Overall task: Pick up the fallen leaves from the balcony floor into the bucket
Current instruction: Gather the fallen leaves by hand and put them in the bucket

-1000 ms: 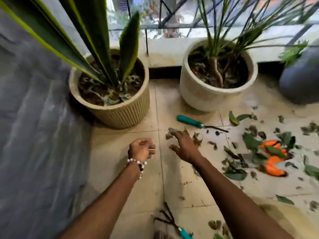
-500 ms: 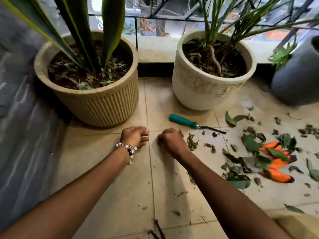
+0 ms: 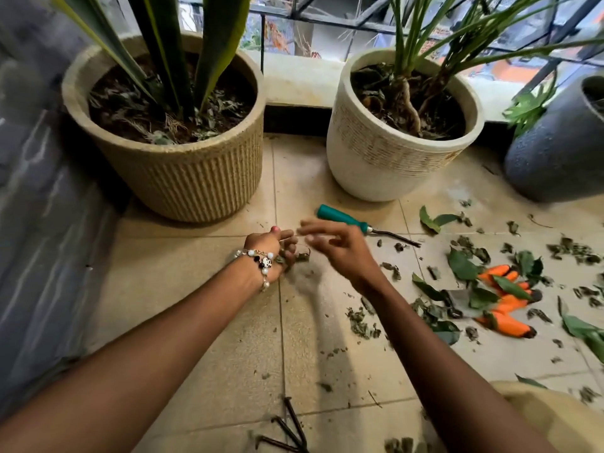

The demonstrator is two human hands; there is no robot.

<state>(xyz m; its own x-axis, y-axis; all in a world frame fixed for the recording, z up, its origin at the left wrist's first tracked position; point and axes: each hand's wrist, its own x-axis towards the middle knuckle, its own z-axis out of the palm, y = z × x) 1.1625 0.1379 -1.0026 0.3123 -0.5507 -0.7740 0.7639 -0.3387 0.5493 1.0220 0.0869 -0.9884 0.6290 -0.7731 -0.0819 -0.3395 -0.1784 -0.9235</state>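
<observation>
Tiled balcony floor (image 3: 202, 322), beige, seen from above; a grey wall fills the left of the frame and a metal railing (image 3: 327, 21) crosses the top.

Nearest the viewer, at the bottom centre, lie the dark prongs of a small hand rake (image 3: 287, 429). At the lower right corner a pale rounded rim (image 3: 555, 410) enters the frame; whether it is the bucket cannot be told.

At mid-frame both forearms reach forward. The left hand (image 3: 271, 253), with a beaded bracelet (image 3: 261, 261) at the wrist, has its fingers curled round a small clump of dry leaf scraps (image 3: 295, 258). The right hand (image 3: 336, 248), just beside it and blurred, has its fingers spread and relaxed, holding nothing.

The fallen leaves (image 3: 464, 266), green and dried, are scattered over the tiles in the right half of the frame, thickest around a pair of orange gloves (image 3: 506, 308) at centre right, on which several leaves lie.

Beyond the hands a teal-handled tool (image 3: 346, 219) lies on the floor, its metal shaft pointing right.

Farthest, a ribbed tan pot (image 3: 196, 181) with broad upright leaves stands at upper left, a white textured pot (image 3: 382, 158) with a slender-leaved plant at upper centre-right, and a dark grey pot (image 3: 555, 152) at the right edge.
</observation>
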